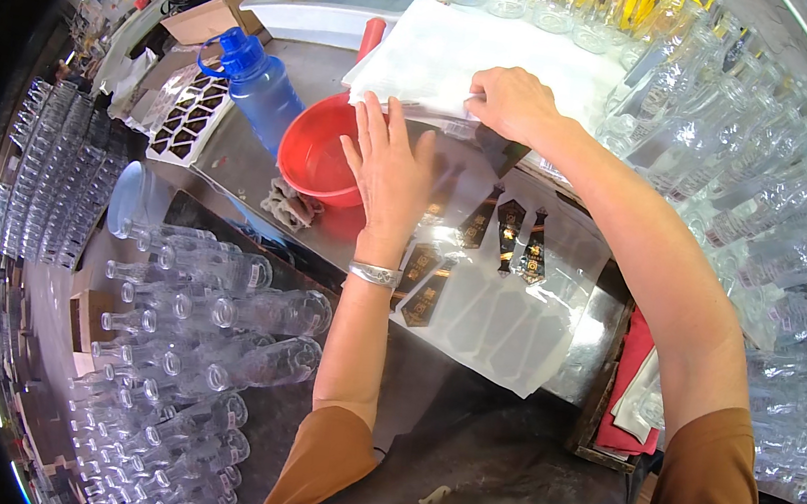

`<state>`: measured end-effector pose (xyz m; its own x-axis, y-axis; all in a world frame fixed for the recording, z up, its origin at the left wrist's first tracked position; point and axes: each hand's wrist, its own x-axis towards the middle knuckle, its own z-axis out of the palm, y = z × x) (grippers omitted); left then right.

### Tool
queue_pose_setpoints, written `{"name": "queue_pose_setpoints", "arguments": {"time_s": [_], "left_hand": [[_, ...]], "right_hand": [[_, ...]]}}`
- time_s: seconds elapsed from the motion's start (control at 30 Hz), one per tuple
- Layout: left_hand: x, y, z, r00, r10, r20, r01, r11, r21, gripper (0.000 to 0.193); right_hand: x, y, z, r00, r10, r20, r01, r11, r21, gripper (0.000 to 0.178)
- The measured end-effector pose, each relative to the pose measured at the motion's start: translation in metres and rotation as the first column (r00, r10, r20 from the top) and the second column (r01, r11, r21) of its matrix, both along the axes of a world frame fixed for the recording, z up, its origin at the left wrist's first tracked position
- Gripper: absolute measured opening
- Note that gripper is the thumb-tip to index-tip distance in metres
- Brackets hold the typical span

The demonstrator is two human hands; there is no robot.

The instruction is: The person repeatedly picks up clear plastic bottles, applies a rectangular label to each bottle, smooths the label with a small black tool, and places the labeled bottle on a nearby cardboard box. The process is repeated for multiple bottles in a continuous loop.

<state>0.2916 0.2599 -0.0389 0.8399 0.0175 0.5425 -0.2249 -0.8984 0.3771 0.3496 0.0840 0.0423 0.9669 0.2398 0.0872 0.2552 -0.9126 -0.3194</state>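
Clear glass bottles stand in one large mass along the right of the frame (pixel 728 156), with a second group at lower left (pixel 200 348) and a third, stacked, at far left (pixel 56 169); they overlap too much to count. One grey tabletop (pixel 243 167) crosses the middle; a strip of it shows between the honeycomb card (pixel 191 115) and the bowl, and its left edge runs down toward the lower-left bottles. One white tub (pixel 320 28) lies at upper left. One stack of white paper (pixel 438 50), at upper centre, is bounded by bottles behind and to its right. One translucent sheet (pixel 507 315), at centre, reaches the near table edge. One red bowl (pixel 315 156) and one blue water bottle (pixel 269 100) stand left of centre, close together. The left hand (pixel 394 165), fingers spread wide, is poised near the bowl's right side and the stack's near-left corner. The right hand (pixel 517 105) lies at the stack's near edge, fingers curled narrowly; whether they pinch paper cannot be told. About six dark labels (pixel 508 235) lie on and beside the sheet's upper and left parts, below the hands. One grey rag (pixel 288 206) lies beside the bowl.
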Motion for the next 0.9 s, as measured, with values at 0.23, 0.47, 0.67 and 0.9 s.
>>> {"name": "queue_pose_setpoints", "arguments": {"time_s": [0.23, 0.47, 0.67, 0.9], "left_hand": [[-0.005, 0.003, -0.004, 0.995, 0.017, -0.095, -0.005, 0.992, 0.129, 0.071], [0.004, -0.003, 0.003, 0.997, -0.013, -0.071, 0.022, 0.99, 0.137, 0.073], [-0.01, 0.001, -0.004, 0.992, -0.021, -0.125, 0.046, 0.978, 0.202, 0.076], [-0.014, 0.008, 0.007, 0.999, -0.029, -0.025, 0.031, 0.994, 0.107, 0.082]], "right_hand": [[0.004, 0.001, -0.007, 1.0, -0.019, -0.01, 0.019, 0.999, 0.037, 0.025], [0.003, 0.002, -0.009, 1.0, -0.02, -0.016, 0.022, 0.997, 0.075, 0.026], [0.012, -0.002, -0.011, 0.994, -0.041, -0.102, 0.053, 0.992, 0.116, 0.026], [0.018, -0.006, -0.016, 0.984, -0.073, -0.163, 0.103, 0.977, 0.187, 0.028]]}}
